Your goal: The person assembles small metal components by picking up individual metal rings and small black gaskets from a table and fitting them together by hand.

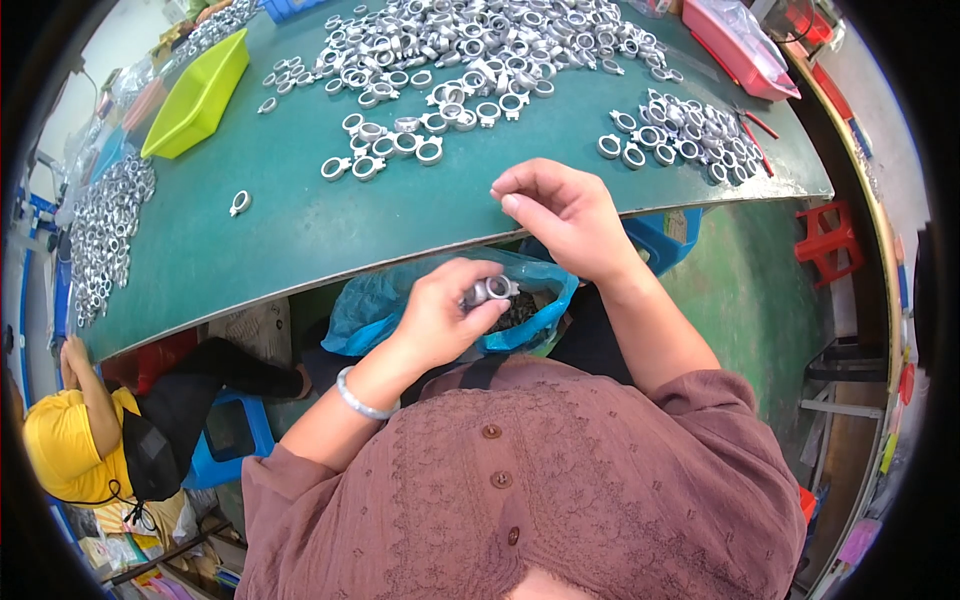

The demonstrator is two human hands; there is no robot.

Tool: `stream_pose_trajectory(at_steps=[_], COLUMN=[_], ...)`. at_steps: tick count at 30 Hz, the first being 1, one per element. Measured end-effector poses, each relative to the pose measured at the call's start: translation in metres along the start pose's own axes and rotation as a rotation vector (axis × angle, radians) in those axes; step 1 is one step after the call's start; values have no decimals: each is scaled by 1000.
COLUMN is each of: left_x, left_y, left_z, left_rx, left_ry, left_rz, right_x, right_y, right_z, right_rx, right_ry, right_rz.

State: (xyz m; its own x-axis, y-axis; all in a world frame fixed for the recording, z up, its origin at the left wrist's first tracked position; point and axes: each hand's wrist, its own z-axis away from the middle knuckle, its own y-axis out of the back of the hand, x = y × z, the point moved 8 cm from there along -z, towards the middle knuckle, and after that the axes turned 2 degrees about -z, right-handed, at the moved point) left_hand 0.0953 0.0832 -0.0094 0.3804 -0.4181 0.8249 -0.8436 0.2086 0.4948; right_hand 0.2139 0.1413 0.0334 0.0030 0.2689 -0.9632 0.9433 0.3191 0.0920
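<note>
Over the blue plastic bag [352, 312] at the table's near edge, my left hand [440, 312] is closed around grey metal ring clamps [496, 287]. One ring shows between thumb and fingers; the others are mostly hidden in the palm. My right hand [572, 218] is raised at the table edge, up and to the right of the left one. Its thumb and forefinger come together in a pinch, and anything between the tips is too small to make out. Dark small pieces lie inside the bag below.
A large heap of ring clamps [470, 45] covers the far part of the green table [300, 220]. A smaller pile [690, 132] lies right, near red-handled pliers [757, 125]. Left are a lime tray [195, 100] and more rings. A person in yellow [75, 445] sits at left.
</note>
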Motion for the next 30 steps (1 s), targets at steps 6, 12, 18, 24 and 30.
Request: stream_pose_trajectory(at_steps=[6, 12, 18, 24, 30], left_x=[-44, -53, -19, -3, -4], left_y=[-50, -66, -21, 32, 34], left_z=[-10, 3, 3, 11, 6], left_rx=[-248, -467, -230, 151, 118], left_ry=[21, 22, 94, 333, 314], left_rz=[-179, -286, -32, 855, 995], right_x=[-4, -11, 0, -44, -63], right_y=[-15, -39, -44, -49, -58], right_z=[-44, -63, -64, -13, 24], right_rx=[-36, -63, -155, -106, -31], right_ry=[201, 347, 306, 653, 814], right_rz=[408, 794, 946, 600, 620])
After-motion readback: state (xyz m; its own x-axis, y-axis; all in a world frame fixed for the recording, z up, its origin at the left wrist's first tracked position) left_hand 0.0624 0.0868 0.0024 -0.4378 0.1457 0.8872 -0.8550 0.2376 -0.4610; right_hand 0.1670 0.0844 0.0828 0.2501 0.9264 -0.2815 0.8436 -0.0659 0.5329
